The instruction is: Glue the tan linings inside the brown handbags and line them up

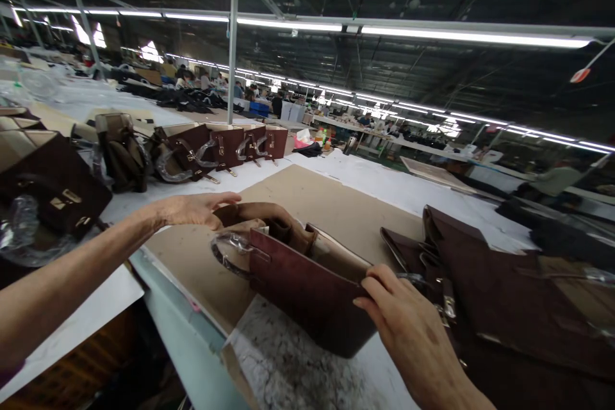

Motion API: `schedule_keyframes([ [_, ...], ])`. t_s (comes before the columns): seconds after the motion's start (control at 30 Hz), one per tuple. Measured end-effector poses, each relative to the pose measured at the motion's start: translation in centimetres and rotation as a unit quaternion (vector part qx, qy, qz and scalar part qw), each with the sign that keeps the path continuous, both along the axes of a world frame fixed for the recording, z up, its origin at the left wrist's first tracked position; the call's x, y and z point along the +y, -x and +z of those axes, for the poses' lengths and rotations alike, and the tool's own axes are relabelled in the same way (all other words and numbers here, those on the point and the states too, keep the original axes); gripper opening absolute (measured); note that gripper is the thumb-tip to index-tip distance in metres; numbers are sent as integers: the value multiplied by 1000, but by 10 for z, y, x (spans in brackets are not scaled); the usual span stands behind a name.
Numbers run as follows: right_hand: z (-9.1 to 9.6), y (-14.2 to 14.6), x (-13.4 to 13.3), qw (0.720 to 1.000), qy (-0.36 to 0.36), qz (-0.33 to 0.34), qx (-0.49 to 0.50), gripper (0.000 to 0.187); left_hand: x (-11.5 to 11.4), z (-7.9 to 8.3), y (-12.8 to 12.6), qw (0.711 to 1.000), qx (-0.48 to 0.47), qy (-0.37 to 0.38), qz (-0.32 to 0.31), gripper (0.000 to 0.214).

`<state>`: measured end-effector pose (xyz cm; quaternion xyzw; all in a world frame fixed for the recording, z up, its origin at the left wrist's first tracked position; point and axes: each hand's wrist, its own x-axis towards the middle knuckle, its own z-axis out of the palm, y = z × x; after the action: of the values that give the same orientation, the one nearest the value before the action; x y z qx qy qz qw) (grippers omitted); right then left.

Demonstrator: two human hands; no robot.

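A dark reddish-brown handbag [307, 291] lies tilted at the table's near edge, its top gaping to show a beige lining. Clear plastic wraps its handle [233, 250]. My right hand [403, 314] pinches the bag's rim at the right end, thumb on the outer face. At the far left end, my left hand [199, 208] has its thumb and outstretched fingers around the edge of a brown flap [262, 210] of the same bag. The left fingers' undersides are hidden.
Several finished-looking brown bags [228, 147] stand in a row at the left, with a larger one [48, 186] nearer. More brown bags [519, 295] lie piled on the right. Tan board [331, 198] covers the table's middle. A metal post [232, 51] rises behind.
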<state>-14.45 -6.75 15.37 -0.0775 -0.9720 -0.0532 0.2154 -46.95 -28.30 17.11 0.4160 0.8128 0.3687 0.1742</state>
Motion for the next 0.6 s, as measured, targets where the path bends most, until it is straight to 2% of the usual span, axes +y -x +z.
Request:
schedule_keyframes([
  [0.07, 1, -2, 1, 1000, -1, 1, -8, 18, 14, 21, -17, 994, -62, -12, -94, 74],
  [0.1, 1, -3, 0, 1000, -1, 4, -12, 17, 23, 31, -27, 990, -66, -33, -122, 74],
  [0.13, 2, -5, 0, 1000, 0, 9, -16, 16, 33, 39, -37, 987, -46, -57, -140, 66],
  [0.2, 3, -7, -2, 1000, 2, 15, -20, 14, 57, 47, -57, 983, 53, -73, -162, 51],
  [0.27, 3, -8, -4, 1000, 3, 19, -20, 12, 81, 44, -74, 974, 156, -10, -163, 54],
  [0.33, 3, -10, -6, 999, -1, 30, -17, 11, 103, 33, -85, 958, 219, 97, -160, 64],
  [0.4, 3, -11, -7, 999, -8, 52, -12, 17, 118, 20, -89, 933, 266, 176, -167, 66],
  [0.5, 5, -10, -9, 996, -27, 81, -6, 28, 128, 6, -87, 905, 310, 226, -185, 54],
  [0.6, 15, -5, -10, 994, -57, 88, -11, 30, 122, 2, -80, 907, 282, 245, -194, 44],
])
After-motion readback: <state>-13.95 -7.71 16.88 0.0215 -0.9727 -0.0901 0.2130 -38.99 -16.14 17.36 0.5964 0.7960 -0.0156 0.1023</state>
